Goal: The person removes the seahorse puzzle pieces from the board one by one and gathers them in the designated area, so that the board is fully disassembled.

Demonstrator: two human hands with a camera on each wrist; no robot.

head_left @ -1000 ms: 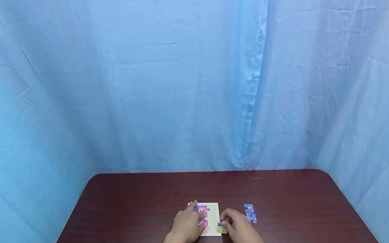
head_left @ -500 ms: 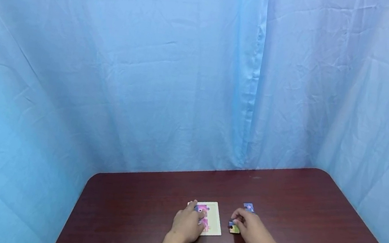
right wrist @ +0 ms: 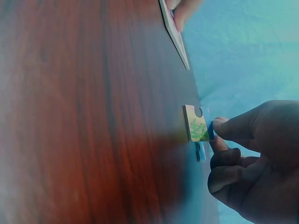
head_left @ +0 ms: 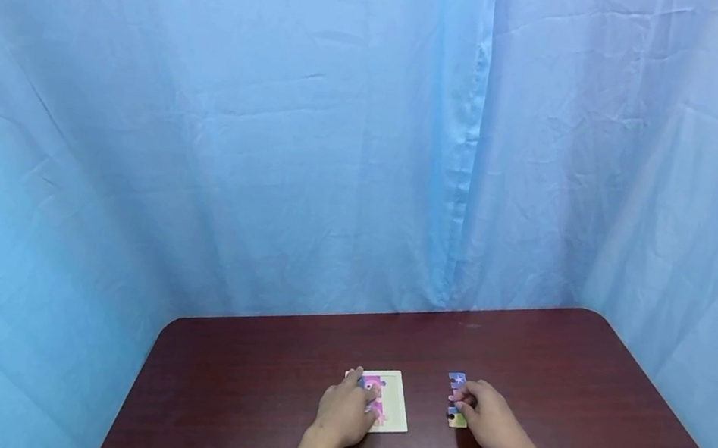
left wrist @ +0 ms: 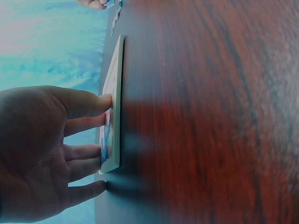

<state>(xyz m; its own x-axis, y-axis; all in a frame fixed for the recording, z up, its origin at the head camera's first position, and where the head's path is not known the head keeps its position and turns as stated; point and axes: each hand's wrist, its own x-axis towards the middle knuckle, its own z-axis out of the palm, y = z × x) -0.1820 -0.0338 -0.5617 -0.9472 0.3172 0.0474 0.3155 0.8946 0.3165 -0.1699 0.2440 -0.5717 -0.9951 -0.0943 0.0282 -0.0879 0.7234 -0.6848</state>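
My left hand (head_left: 343, 409) rests with extended fingers on a small pale puzzle tray (head_left: 401, 406), thumb and fingertips over the pink pieces (head_left: 381, 412) in its left half. The tray's right half shows a bare pale base. Further right, my right hand (head_left: 489, 417) pinches a puzzle piece (head_left: 457, 421), yellow-green below and blue above, between thumb and fingers. In the right wrist view the held piece (right wrist: 197, 126) shows a green plant print and a rounded notch. Just beyond lies a blue puzzle piece with a star (head_left: 457, 379), partly hidden by the fingers.
A dark red-brown wooden table (head_left: 269, 372) with rounded far corners carries everything. Light blue curtains (head_left: 311, 171) hang behind it and along both sides.
My right hand has carried the yellow-green piece rightward, from the tray's right edge to beside the blue star piece. The left hand has stayed on the tray.
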